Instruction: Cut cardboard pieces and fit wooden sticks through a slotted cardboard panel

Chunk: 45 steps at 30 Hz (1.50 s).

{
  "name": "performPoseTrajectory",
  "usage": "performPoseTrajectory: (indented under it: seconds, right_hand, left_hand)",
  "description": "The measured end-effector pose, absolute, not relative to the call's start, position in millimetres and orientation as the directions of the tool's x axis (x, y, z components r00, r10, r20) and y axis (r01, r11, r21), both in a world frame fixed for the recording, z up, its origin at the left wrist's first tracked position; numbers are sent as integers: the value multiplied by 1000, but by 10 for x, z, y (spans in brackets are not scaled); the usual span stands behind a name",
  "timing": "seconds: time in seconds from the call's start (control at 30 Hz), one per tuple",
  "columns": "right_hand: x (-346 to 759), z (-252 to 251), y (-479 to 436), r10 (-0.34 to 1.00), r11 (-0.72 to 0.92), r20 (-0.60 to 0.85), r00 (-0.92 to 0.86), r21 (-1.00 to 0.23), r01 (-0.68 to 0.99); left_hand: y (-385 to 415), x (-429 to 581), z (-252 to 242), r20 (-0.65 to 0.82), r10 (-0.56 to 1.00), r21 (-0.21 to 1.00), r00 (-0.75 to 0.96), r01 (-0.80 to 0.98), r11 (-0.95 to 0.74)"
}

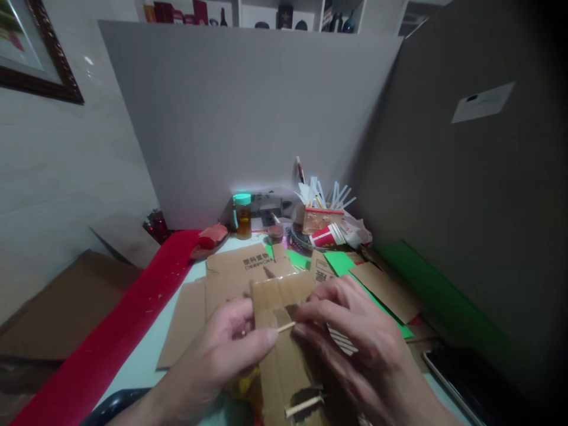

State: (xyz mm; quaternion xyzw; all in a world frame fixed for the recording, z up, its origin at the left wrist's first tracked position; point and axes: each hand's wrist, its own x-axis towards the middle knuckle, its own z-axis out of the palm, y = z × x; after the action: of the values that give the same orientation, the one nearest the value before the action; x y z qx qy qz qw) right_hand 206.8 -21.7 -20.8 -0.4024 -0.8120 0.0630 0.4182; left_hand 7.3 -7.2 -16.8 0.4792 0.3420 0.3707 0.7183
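Note:
A long narrow cardboard piece (277, 361) stretches toward me in the lower middle. My left hand (233, 343) grips its left edge, the thumb on top beside a short thin wooden stick (286, 326). Thumb and fingers of my right hand (350, 331) pinch the stick's right end over an opening in the cardboard. Nearer to me, a second wooden stick (304, 406) lies across a dark ragged hole in the same piece. The fingertips of my left hand are hidden beneath the cardboard.
Flat cardboard sheets (226, 269) and green sheets (339, 263) lie beyond my hands. A jar with a teal lid (243, 219), a box of white sticks (322, 220) and a red paper cup (323, 236) stand behind. Red cloth (133, 302) runs left; a phone (470, 378) lies right.

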Motion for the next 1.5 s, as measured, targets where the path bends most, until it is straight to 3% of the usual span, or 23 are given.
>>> performPoseTrajectory:
  seconds: [0.23, 0.43, 0.9, 1.27, 1.5]
  right_hand:
    - [2100, -200, -266, 847, 525, 487, -214, -705, 477]
    - [2197, -195, -263, 879, 474, 446, -167, -790, 389]
    - [2230, -154, -259, 879, 476, 430, -207, -766, 432]
    - [2217, -149, -255, 873, 486, 439, -214, -741, 464]
    - [2216, -149, -265, 870, 492, 442, -220, -740, 459]
  left_hand:
    - [-57, 52, -149, -88, 828, 977, 554, -115, 181]
    - [-15, 28, -209, -109, 778, 972, 619, -97, 213]
    - [-79, 32, -148, -210, 858, 977, 470, 124, 171]
    - [-129, 82, -198, -232, 873, 967, 429, 5, 255]
    - [-121, 113, -230, -325, 841, 928, 432, -23, 371]
